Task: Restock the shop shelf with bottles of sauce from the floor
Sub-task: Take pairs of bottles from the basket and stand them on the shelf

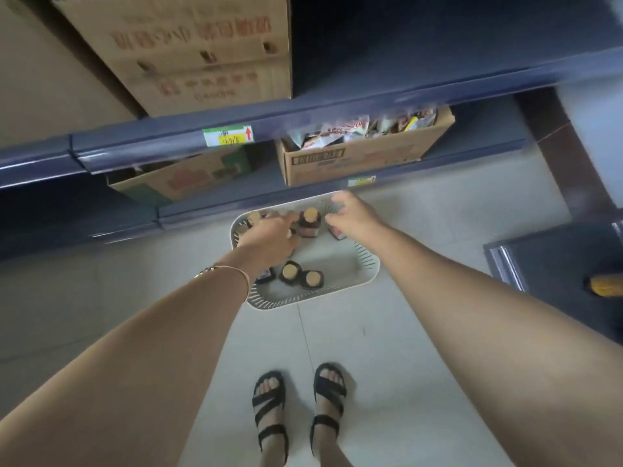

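Dim, even light falls on the pale floor (371,348); the shelf (168,143) recesses lie dark. Blur softens the top carton (188,45); wide-angle distortion bends the frame's edges.

matt white plastic basket (365,264), brown cardboard boxes (354,160), glossy pale tiled floor (421,332)

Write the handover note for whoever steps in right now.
Left hand: down in the basket on the floor, over some bottles; its grip is hidden.
Right hand: above the basket's far end, fingers loosely spread, holding nothing that shows.
Bottles: several upright in the basket, one between the hands.
Done: no bottle shows on the shelf.
Left: lift the bottles out and stand them on the shelf.
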